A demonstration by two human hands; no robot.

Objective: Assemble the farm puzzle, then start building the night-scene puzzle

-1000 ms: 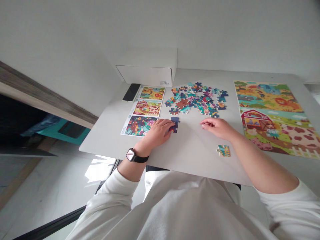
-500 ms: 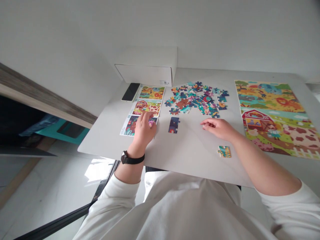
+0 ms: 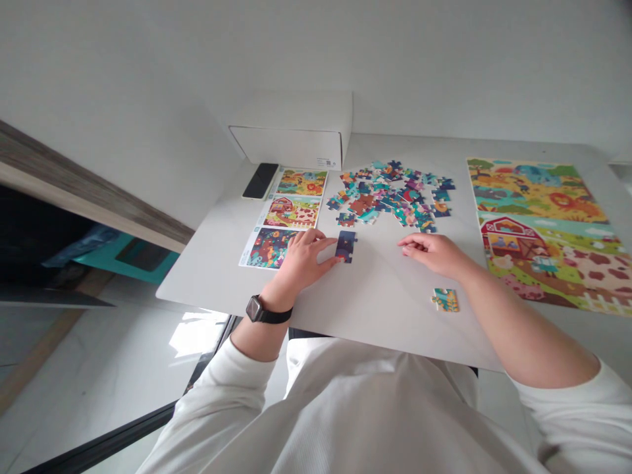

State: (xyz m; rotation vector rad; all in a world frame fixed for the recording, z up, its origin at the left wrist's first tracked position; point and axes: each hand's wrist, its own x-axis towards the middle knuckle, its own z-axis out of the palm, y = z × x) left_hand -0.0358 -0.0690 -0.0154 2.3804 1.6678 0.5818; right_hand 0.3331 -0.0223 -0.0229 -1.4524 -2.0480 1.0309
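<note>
My left hand (image 3: 309, 260), with a dark watch at the wrist, has its thumb and fingers apart. Its thumb tip reaches the lower left edge of a dark blue strip of joined puzzle pieces (image 3: 346, 246); I cannot tell whether it presses on it. The hand covers the right part of the lowest picture on the reference sheet (image 3: 269, 245). My right hand (image 3: 429, 252) rests on the table with its fingers loosely curled together, and nothing shows in them. Nearer my body lies a single teal and yellow puzzle piece (image 3: 446, 300). A heap of loose puzzle pieces (image 3: 390, 194) lies beyond both hands.
At the back left of the light table (image 3: 390, 322) stands a white box (image 3: 291, 145), with a phone (image 3: 261, 180) in front of it. On the right lies a large assembled puzzle (image 3: 548, 224) showing animals and a farm. A wall closes off the far side.
My left hand has moved right, from the reference sheet to the edge of the dark blue strip, with its thumb and fingers spreading. My right hand has stayed in place.
</note>
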